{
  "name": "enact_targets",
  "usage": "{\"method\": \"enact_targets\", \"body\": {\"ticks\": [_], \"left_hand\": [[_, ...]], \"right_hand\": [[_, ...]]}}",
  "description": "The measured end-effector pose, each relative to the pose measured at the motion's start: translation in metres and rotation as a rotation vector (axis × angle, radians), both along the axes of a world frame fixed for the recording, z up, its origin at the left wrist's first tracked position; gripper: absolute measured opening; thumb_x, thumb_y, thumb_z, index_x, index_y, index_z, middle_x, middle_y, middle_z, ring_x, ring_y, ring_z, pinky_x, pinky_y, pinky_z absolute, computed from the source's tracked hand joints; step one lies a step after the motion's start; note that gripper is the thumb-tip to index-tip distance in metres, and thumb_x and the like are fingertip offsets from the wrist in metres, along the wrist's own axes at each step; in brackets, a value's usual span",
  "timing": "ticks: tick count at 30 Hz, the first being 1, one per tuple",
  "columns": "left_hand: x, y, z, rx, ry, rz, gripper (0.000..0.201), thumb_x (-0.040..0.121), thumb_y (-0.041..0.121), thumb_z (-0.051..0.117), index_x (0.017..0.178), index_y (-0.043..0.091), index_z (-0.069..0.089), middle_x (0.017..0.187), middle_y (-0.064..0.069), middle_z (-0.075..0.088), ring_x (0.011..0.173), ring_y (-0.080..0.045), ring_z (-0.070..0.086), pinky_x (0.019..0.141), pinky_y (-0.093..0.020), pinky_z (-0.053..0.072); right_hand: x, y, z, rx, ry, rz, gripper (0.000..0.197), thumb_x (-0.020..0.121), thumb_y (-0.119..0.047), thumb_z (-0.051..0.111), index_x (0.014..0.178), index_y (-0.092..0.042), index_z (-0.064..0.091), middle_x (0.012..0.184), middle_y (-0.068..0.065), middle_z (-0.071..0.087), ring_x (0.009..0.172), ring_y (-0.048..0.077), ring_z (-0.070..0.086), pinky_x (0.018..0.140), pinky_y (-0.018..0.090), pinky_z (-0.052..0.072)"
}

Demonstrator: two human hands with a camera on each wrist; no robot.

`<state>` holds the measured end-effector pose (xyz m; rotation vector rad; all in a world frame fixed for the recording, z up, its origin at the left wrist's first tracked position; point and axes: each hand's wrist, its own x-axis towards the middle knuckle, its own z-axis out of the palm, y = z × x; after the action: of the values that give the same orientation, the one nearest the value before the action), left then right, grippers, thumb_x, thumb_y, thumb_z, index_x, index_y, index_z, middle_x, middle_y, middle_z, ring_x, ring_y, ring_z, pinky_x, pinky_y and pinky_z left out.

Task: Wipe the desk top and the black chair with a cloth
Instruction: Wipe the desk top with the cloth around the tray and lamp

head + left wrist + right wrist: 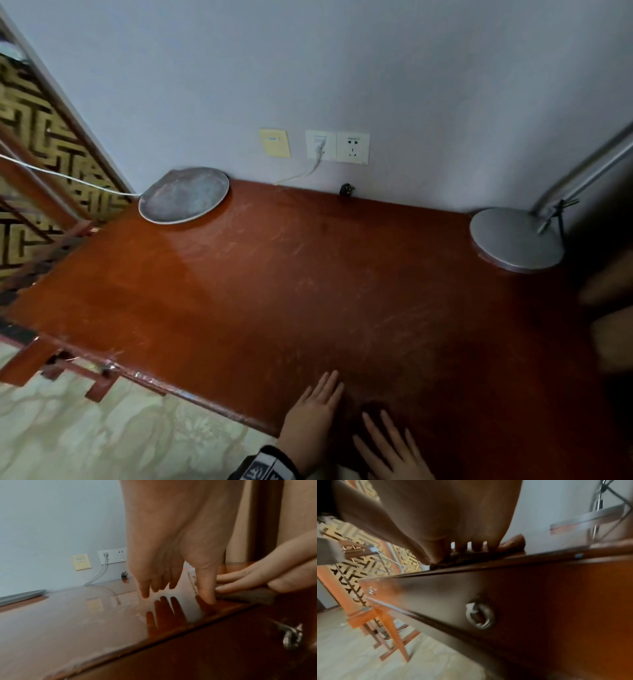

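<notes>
A dark cloth (248, 597) is lying at the counter's (274, 291) front edge, the right hand (394, 452) pressing it flat-fingered; the left hand (313, 416) is resting beside, fingers straight.

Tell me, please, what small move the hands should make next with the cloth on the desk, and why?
Probably slide the cloth away from the front edge, toward the wall. The right hand lies flat on it and the left hand is flat beside it, both at the near edge, while the desk top beyond shows dusty streaks.

Glossy red-brown desk top (274, 291) bearing plate (184, 195), lamp base (515, 238), cloth (248, 596).
</notes>
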<state>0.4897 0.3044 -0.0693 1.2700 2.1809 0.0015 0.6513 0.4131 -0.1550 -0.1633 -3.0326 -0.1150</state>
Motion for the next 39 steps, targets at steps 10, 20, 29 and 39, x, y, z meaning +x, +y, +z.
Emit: {"method": "enact_targets", "body": {"ticks": [10, 20, 29, 39], "left_hand": [[-0.006, -0.009, -0.010, 0.074, -0.025, 0.105, 0.074, 0.094, 0.019, 0.050, 0.152, 0.022, 0.005, 0.158, 0.005, -0.010, 0.146, -0.012, -0.006, 0.117, -0.025, 0.005], [-0.048, 0.024, -0.007, -0.028, 0.071, 0.080, 0.086, 0.090, 0.029, 0.061, 0.152, 0.021, 0.003, 0.158, 0.000, -0.013, 0.146, -0.017, -0.009, 0.117, -0.032, 0.005], [-0.064, 0.040, 0.005, -0.087, 0.087, 0.059, 0.074, 0.094, 0.009, 0.052, 0.152, 0.025, 0.009, 0.159, 0.002, -0.007, 0.147, -0.017, 0.002, 0.117, -0.032, 0.012], [-0.075, 0.044, -0.001, -0.176, 0.142, -0.087, 0.081, 0.091, 0.016, 0.057, 0.152, 0.023, 0.004, 0.158, 0.000, -0.011, 0.146, -0.015, -0.004, 0.118, -0.035, 0.005]], "right_hand": [[-0.027, 0.094, 0.051, -0.376, -0.289, -0.533, 0.058, 0.099, -0.046, 0.004, 0.151, -0.022, 0.001, 0.156, 0.002, -0.016, 0.145, 0.030, -0.006, 0.115, 0.049, 0.018], [-0.039, 0.043, 0.045, -0.319, -0.418, -0.042, 0.051, 0.079, -0.045, 0.032, 0.125, -0.040, 0.053, 0.136, -0.010, 0.052, 0.128, 0.018, 0.044, 0.089, 0.037, 0.050], [-0.069, 0.126, 0.064, -0.398, -0.456, -0.562, 0.057, 0.100, -0.042, 0.026, 0.151, -0.024, 0.007, 0.157, 0.006, -0.011, 0.144, 0.037, -0.005, 0.113, 0.055, 0.013], [-0.074, 0.082, 0.059, -0.376, -0.433, -0.101, 0.047, 0.098, -0.039, 0.030, 0.145, -0.037, 0.030, 0.158, -0.004, 0.011, 0.145, 0.021, 0.005, 0.114, 0.046, 0.025]]}}
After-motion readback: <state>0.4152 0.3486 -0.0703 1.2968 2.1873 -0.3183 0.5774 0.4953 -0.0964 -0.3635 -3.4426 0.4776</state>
